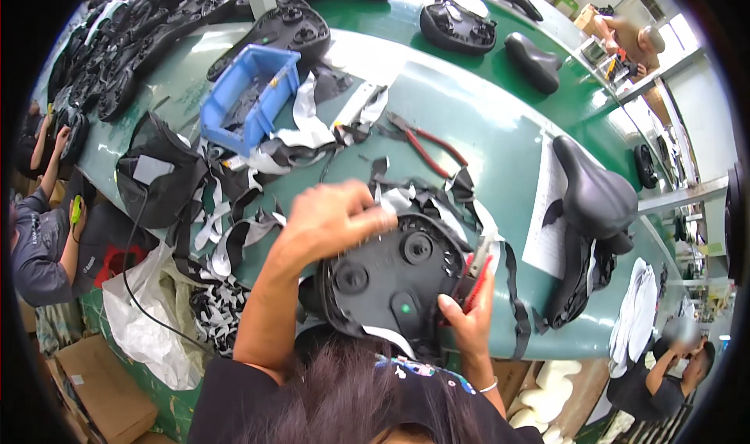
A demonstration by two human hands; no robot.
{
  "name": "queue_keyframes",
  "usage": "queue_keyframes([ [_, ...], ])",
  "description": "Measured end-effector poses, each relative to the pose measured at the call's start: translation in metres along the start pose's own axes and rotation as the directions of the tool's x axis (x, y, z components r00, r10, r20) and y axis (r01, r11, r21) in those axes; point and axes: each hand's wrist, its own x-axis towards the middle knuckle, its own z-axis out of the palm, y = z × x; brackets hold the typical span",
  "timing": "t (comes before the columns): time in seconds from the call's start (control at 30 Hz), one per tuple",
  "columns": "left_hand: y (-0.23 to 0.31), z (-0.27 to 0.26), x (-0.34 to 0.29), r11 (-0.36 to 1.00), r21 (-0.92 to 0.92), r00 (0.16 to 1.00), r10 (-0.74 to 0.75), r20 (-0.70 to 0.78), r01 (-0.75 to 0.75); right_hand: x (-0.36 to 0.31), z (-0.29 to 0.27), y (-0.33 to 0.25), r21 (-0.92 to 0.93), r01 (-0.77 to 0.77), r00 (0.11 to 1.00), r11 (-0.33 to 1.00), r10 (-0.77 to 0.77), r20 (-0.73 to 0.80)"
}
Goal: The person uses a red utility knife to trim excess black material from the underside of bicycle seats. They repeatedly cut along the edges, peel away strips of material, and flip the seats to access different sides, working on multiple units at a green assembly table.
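A black bicycle saddle [391,280] lies upside down close in front of me, with two round spring-like mounts and a small green dot on its underside. Over its far left edge is my left hand [332,219], smeared by motion. Its fingers are bent, and whether they grip anything is hidden. My right hand [470,311] is closed around a red utility knife [475,281] at the saddle's right side, its grey end pointing away from me. A pale strip [391,340] runs along the saddle's near rim. Black and white trimmings [426,198] lie against its far edge.
Red-handled pliers [430,151] and a blue bin [250,100] lie beyond my hands. More scraps [234,233] spread leftward. A finished saddle [598,190] stands at right by a paper sheet [547,217]. Saddles [148,46] heap at far left. Other people work around the table.
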Motion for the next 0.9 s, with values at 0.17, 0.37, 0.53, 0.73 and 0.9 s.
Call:
queue_keyframes([
  [0.17,-0.011,0.018,0.049,0.88,-0.475,0.952,0.156,0.263,-0.012,0.06,-0.056,-0.036,-0.09,0.141,0.975,0.986,-0.154,-0.161],
  [0.37,0.026,0.012,0.145,0.18,-0.891,0.864,-0.225,-0.45,-0.417,0.15,-0.072,-0.068,-0.146,0.275,0.832,0.95,-0.311,-0.459],
  [0.53,0.034,0.097,0.15,0.696,-0.421,0.709,0.18,-0.682,-0.582,0.267,-0.025,-0.037,-0.082,0.172,0.948,0.982,-0.187,-0.256],
  [0.73,0.039,0.087,0.15,0.674,-0.501,0.8,0.234,-0.552,-0.543,0.449,0.061,-0.009,0.263,0.052,0.999,0.963,-0.05,-0.014],
  [0.9,0.037,0.076,0.152,0.627,-0.635,0.866,0.135,-0.482,-0.451,0.511,0.113,0.02,0.423,0.022,0.986,0.906,0.05,-0.159],
])
